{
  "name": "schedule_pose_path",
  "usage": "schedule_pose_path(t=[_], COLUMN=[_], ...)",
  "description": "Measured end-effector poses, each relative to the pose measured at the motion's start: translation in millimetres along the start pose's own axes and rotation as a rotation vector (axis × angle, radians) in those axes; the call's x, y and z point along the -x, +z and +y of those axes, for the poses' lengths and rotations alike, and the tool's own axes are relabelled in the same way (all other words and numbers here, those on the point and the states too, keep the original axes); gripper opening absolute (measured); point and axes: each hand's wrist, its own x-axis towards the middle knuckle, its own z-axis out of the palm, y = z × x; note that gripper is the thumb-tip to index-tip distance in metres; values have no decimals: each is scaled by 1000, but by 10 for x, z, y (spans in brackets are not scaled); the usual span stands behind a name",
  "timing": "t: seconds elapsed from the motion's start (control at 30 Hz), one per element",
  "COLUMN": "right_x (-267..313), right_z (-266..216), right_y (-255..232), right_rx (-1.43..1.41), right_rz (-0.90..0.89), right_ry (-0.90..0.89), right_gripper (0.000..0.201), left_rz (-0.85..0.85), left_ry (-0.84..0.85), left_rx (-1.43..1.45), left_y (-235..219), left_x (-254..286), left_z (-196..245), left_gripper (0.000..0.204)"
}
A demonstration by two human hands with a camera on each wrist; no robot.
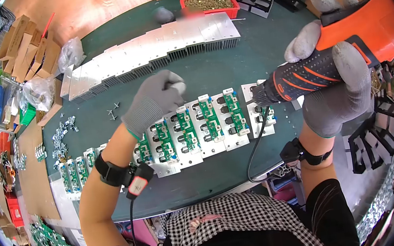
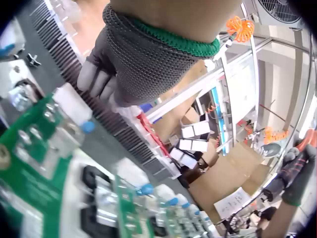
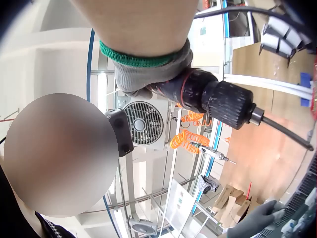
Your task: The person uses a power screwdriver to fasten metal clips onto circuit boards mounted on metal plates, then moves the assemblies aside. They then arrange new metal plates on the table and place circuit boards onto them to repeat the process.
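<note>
The drill [image 1: 311, 74] is grasped by right hand [image 1: 335, 106], apparently for aiming at boards [image 1: 210, 119]; grip of left hand [image 1: 154, 98] cannot be determined.

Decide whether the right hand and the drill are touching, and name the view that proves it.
Touching. The head view shows it plainly: the right hand has its gloved fingers curled round the drill.

the drill [image 1: 338, 34] is orange and black with orange stripes; the gloves [image 1: 152, 99] are grey, their cuffs [image 2: 173, 43] green. the table [image 1: 244, 68] is dark green, the circuit boards [image 1: 209, 116] brighter green, the heat sinks [image 1: 148, 49] silver, the apron [image 1: 247, 210] checked black and white.
</note>
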Motion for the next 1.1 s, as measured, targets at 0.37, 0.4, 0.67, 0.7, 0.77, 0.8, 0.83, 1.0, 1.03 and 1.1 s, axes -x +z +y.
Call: schedule_pose_path(t=[0.37,0.4,0.67,0.7,0.77,0.8,0.83,1.0,1.03,1.1], right_x=[102,102,122,123,109,98,86,-37,-23,7], right_z=[40,50,57,58,85,106,127,351,390,469], right_y=[183,198,254,257,269,279,288,222,227,238], right_rx=[-273,-270,-164,-152,-149,-168,-187,-64,-27,46], right_rz=[-2,-5,-31,-38,-58,-72,-86,-178,-163,-132], right_ry=[83,87,95,95,77,66,56,-32,-29,-22], right_gripper=[62,62,67,67,68,67,67,53,50,45], left_rz=[-360,-371,-241,-232,-212,-204,-219,-238,-169,-31], left_ry=[-225,-216,-187,-193,-203,-209,-204,-243,-161,7], left_rx=[357,354,274,266,282,288,289,331,163,-169], left_y=[478,474,488,490,521,529,528,508,487,442], left_x=[124,124,111,97,65,50,39,-50,-68,-97], left_z=[189,184,232,226,207,199,190,129,119,99], left_gripper=[30,30,23,23,24,26,25,24,22,21])
